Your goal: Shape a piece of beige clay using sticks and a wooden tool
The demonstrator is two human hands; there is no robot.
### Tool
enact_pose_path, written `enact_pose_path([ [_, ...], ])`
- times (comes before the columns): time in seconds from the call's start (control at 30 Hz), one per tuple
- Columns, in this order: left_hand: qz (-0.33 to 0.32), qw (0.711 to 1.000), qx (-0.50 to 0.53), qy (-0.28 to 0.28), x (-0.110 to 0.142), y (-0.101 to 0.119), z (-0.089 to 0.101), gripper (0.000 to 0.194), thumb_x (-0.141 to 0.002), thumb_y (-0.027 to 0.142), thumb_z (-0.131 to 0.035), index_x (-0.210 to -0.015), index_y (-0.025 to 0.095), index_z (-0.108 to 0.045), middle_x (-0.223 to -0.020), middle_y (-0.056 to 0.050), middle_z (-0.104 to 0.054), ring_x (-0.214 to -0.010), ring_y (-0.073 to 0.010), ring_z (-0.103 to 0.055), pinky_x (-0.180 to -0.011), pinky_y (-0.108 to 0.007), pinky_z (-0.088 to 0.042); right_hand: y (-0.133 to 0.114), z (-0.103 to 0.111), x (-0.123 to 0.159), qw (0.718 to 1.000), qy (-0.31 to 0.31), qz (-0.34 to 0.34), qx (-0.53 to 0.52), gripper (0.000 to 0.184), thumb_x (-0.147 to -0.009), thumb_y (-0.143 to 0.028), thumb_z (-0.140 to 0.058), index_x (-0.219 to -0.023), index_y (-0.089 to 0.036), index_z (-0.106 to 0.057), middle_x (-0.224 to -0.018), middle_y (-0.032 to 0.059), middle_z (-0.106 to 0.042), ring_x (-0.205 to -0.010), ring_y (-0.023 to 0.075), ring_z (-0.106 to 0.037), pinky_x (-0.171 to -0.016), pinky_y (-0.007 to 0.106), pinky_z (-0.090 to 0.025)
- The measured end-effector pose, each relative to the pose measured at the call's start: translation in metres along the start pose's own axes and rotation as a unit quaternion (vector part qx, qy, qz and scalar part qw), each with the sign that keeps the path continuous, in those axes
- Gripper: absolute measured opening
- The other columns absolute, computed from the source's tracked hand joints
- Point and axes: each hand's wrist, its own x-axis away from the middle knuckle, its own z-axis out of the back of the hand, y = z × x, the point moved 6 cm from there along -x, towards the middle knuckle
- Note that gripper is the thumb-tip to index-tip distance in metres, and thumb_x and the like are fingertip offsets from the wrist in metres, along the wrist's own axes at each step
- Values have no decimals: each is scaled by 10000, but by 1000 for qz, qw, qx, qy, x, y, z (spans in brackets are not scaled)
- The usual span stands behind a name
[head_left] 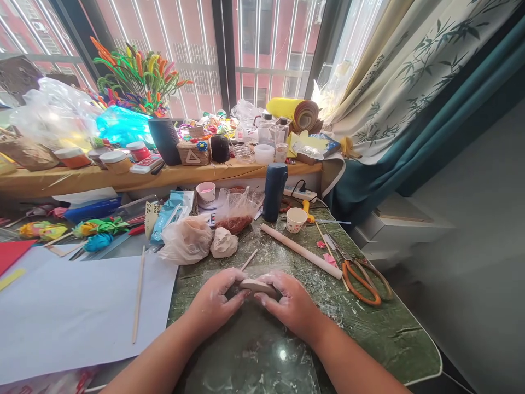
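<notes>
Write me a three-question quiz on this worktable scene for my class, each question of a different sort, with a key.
1. True or false: only the left hand holds the flat piece.
2. Which of these is nearest the far end of the rolling pin? A. curtain; B. flask; C. yellow roll.
3. Fill in: the loop-handled ____ lie to the right of the rolling pin.

Key:
1. False; the right hand holds it too.
2. B.
3. scissors.
</notes>
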Motion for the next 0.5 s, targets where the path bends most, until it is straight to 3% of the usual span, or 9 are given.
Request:
enact_pose_path([
  [0.23,29,998,-29,-37,-1,-9,2,83,-880,274,-623,-898,209,-671,-872,-12,-712,-793,-202,-634,-697,-280,-472,11,-6,1,996,-42,-65,-33,223,-838,-258,-726,-1061,-251,-724,-1000,24,-739,-942,232,-668,-831,320,-500],
  [0.5,36,996,-35,-73,-3,-13,13,83,-863,270,-631,-881,216,-690,-862,2,-713,-788,-195,-628,-703,-262,-463,11,-14,5,997,-67,-32,6,228,-829,-186,-714,-1049,-246,-710,-998,30,-704,-925,224,-645,-836,318,-485],
])
